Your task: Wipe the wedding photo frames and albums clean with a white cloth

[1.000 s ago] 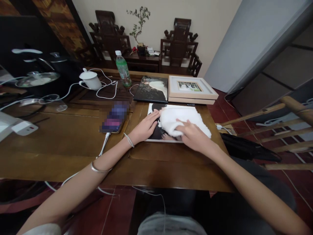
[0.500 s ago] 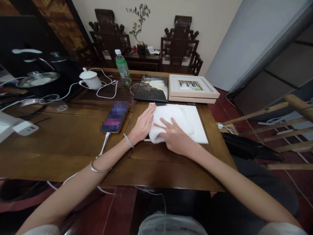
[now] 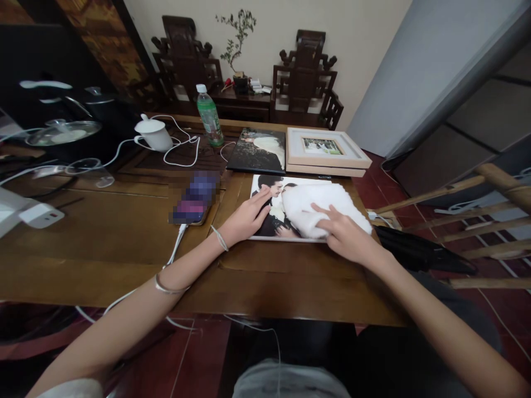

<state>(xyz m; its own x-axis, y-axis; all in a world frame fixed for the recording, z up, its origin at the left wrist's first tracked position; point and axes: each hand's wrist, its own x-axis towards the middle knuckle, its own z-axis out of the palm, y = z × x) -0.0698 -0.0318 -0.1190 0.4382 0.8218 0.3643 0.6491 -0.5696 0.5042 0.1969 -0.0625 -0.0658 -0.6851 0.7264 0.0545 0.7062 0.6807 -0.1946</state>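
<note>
A photo panel (image 3: 271, 217) showing a couple on a white ground lies flat on the wooden table in front of me. My left hand (image 3: 247, 218) rests on its left side with fingers stretched out, holding nothing. On the panel's right half lies a fluffy white cloth (image 3: 307, 202), which hides much of the picture and reaches past its right edge. My right hand (image 3: 346, 232) grips the cloth from above, some fingers extended over it and others bent into its folds.
Behind the panel lie a dark photo panel (image 3: 259, 152) and light wooden frames (image 3: 327, 163). A green-labelled bottle (image 3: 209, 119), a lidded white cup (image 3: 153, 134) and a charging phone (image 3: 194, 198) stand or lie leftward. Cables and a pot (image 3: 62, 146) occupy the far left.
My right hand has swept the cloth rightward across the panel, uncovering the couple's picture on the left. My left hand stays on the left side, nearly unmoved.
</note>
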